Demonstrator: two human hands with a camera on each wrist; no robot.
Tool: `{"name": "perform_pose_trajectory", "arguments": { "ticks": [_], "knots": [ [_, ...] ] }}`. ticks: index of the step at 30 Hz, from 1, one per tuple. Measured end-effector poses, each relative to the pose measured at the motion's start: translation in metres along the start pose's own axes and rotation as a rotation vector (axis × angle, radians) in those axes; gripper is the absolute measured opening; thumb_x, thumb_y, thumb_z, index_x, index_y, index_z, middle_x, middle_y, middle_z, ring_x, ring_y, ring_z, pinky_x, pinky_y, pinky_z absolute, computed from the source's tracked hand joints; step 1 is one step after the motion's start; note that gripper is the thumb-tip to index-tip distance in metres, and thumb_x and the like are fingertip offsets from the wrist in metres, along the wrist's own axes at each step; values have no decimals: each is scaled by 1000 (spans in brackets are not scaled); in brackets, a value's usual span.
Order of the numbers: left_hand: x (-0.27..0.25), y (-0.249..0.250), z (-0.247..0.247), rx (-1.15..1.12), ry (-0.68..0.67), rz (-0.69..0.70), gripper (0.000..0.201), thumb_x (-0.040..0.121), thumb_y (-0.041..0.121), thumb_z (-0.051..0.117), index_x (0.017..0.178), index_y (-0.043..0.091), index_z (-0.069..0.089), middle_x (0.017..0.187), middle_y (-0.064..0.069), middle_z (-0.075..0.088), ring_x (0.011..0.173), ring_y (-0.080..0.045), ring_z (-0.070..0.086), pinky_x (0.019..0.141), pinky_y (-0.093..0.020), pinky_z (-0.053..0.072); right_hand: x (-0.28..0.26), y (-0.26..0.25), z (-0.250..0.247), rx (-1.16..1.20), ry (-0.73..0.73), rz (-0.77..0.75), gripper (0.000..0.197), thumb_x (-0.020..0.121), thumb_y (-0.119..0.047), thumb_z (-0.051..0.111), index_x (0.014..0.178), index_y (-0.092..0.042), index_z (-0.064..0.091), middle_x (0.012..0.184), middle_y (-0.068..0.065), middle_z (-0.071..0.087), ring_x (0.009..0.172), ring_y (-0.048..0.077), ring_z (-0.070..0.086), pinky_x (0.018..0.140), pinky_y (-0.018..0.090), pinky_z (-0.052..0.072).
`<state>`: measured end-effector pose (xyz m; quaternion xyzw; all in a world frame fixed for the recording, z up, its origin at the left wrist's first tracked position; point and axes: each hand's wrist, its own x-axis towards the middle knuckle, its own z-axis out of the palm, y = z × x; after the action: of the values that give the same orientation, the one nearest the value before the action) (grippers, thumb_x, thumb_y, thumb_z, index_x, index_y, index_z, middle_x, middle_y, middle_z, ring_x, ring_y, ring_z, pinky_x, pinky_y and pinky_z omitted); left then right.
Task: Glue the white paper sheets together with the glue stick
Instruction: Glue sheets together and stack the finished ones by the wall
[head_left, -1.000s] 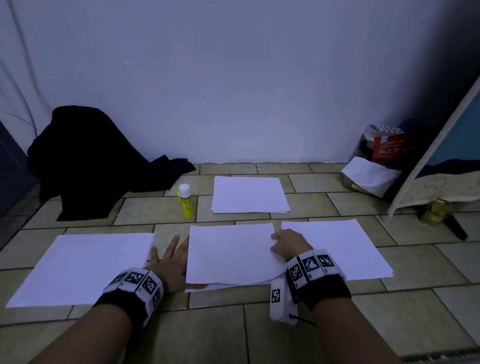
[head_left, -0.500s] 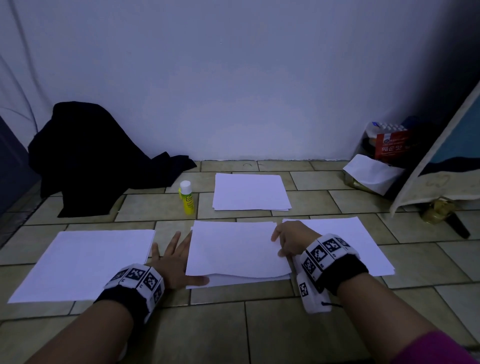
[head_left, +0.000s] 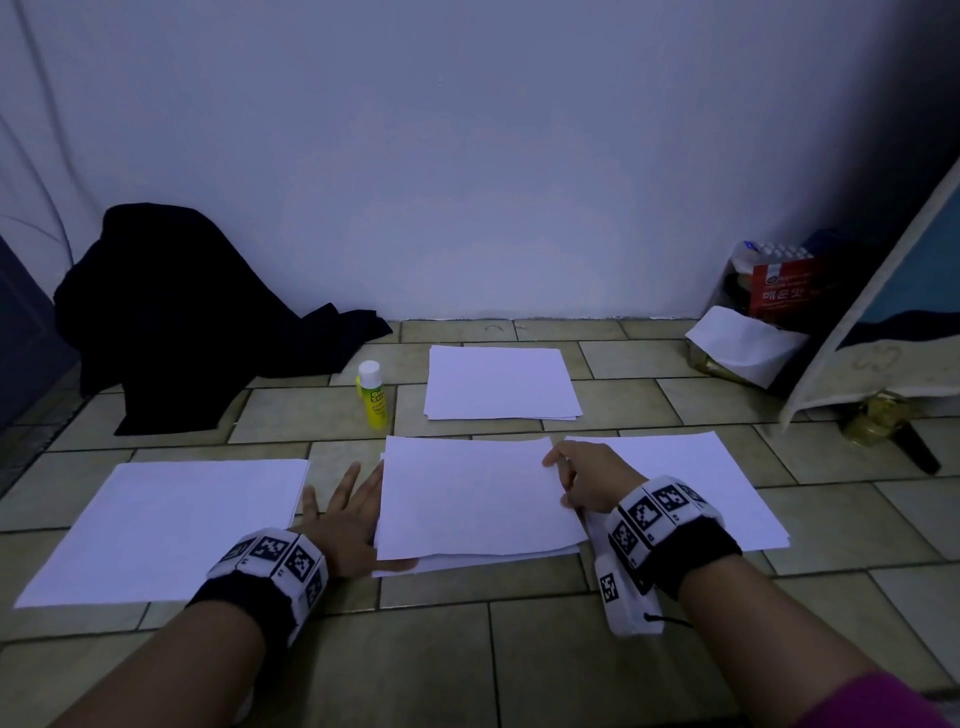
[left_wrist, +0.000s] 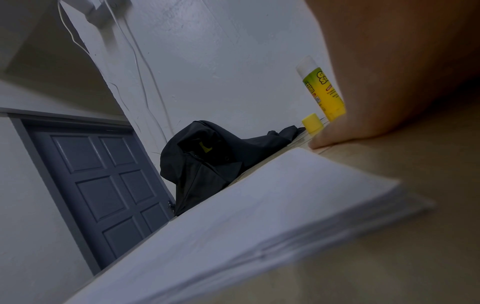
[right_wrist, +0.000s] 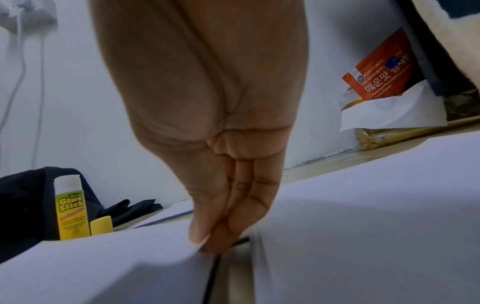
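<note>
Two white sheets lie overlapped on the tiled floor in front of me, the top sheet (head_left: 478, 493) a little askew over the lower sheet (head_left: 519, 558). My right hand (head_left: 558, 460) pinches the top sheet's far right edge between thumb and fingers (right_wrist: 202, 240). My left hand (head_left: 343, 504) lies flat with spread fingers beside the sheets' left edge, its thumb (head_left: 397, 565) at the lower sheet's near corner. The yellow glue stick (head_left: 372, 395) stands upright behind them, white top showing, with its yellow cap (right_wrist: 101, 225) beside it.
A stack of paper (head_left: 166, 525) lies at the left, another stack (head_left: 501, 382) at the back, a third sheet (head_left: 691, 483) under my right wrist. Dark clothing (head_left: 171, 312) is heaped against the wall. Packets (head_left: 779, 280) and a leaning board (head_left: 883, 291) stand right.
The top sheet, bowed before, has come down flatter over the lower sheet and slid away from me. My right hand moved back and right with its edge. The left hand stayed put.
</note>
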<state>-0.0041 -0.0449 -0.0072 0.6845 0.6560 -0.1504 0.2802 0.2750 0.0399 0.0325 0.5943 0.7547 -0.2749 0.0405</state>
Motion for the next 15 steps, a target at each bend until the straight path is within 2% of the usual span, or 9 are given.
{"name": "perform_pose_trajectory", "arguments": {
  "ticks": [3,8,12,13,15],
  "knots": [
    [0,1,0,13,-4,-4,159,11,105,4,148,29,-25,153,11,-36,140,-17,-35,111,-61,-14,1,1,1,10,8,-6,48,85,-5,66,129,-14,49,77,-11,47,88,11,48,71,16,37],
    [-2,2,-1,3,0,-1,161,9,105,3,148,29,-25,153,11,-35,140,-17,-35,110,-62,-14,0,2,2,18,-10,-1,49,86,-6,65,131,-15,47,76,-12,45,89,12,47,77,18,36],
    [-1,4,-2,37,-4,-22,163,7,104,-1,149,27,-23,154,9,-33,140,-18,-35,110,-62,-13,2,4,-1,89,10,13,50,86,-4,66,131,-15,48,77,-11,47,88,12,48,75,18,37],
    [-1,5,-2,41,-16,-31,162,9,104,-1,150,27,-22,155,7,-32,140,-19,-35,110,-62,-13,1,5,-2,130,28,11,50,85,-3,65,130,-16,48,77,-10,48,85,12,49,72,17,38],
    [-2,5,-3,51,-42,-46,152,23,106,6,149,26,-23,156,4,-32,140,-20,-35,111,-62,-13,1,5,-5,216,66,-9,50,85,1,65,129,-15,49,75,-7,50,77,11,50,67,16,39]
  ]
}}
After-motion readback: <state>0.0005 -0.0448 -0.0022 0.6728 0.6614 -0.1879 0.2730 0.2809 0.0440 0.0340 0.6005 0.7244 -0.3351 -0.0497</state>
